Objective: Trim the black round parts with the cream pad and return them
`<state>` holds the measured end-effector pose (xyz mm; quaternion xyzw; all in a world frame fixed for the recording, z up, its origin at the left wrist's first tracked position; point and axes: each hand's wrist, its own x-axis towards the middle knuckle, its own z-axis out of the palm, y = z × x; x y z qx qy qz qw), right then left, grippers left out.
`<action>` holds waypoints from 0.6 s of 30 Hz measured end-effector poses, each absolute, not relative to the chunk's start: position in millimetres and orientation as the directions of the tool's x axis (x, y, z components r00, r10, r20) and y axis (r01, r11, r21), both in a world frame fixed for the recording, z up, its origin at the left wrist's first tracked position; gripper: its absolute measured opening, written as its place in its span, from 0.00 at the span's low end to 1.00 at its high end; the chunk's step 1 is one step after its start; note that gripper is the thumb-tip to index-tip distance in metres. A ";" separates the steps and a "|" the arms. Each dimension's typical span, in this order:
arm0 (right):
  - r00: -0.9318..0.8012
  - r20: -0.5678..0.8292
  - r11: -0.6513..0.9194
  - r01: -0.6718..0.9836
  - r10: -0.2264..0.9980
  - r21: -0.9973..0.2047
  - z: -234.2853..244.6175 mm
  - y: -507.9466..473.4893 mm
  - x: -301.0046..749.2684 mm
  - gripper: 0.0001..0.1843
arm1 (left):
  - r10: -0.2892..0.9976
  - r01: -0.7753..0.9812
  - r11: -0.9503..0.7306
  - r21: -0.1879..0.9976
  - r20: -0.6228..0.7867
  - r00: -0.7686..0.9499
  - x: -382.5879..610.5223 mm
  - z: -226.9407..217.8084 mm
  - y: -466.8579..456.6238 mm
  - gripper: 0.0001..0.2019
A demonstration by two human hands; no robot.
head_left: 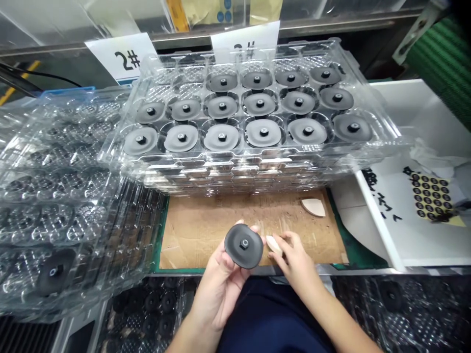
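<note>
My left hand [225, 282] is closed around a black rounded disc [237, 250] with a small hex-shaped post at its centre, the post facing up towards me. Just right of the disc, my right hand [300, 264] pinches a small white pad-like piece [274, 245] between thumb and fingers; its exact kind is unclear. Both hands are over a sheet of brown cardboard [198, 220]. Beyond them, a clear plastic tray [382, 122] on top of a stack carries rows of similar black discs [222, 137].
A white wedge-shaped piece [314, 207] lies at the cardboard's right. Stacked clear trays [73, 181] stand on the left. To the right, a white bin [390, 235] holds a yellow sheet of round black stickers [432, 196]. Paper signs [123, 56] hang behind the trays.
</note>
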<state>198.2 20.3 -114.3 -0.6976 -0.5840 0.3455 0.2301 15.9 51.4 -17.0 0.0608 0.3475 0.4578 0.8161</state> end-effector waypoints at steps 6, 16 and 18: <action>0.122 -0.102 -0.154 0.587 0.987 -0.795 -48.4 53.2 197.7 0.14 | 0.785 -0.702 0.552 0.451 -0.564 0.255 25.9 -15.4 50.7 0.24; -0.363 0.110 0.270 0.426 0.925 -0.863 32.9 69.8 155.2 0.11 | 0.780 -0.639 0.565 0.522 -0.591 0.206 22.6 -17.3 46.0 0.21; -0.264 0.201 0.307 0.467 0.943 -0.829 29.6 71.6 154.7 0.12 | 0.771 -0.631 0.586 0.508 -0.589 0.241 23.6 -15.9 48.2 0.19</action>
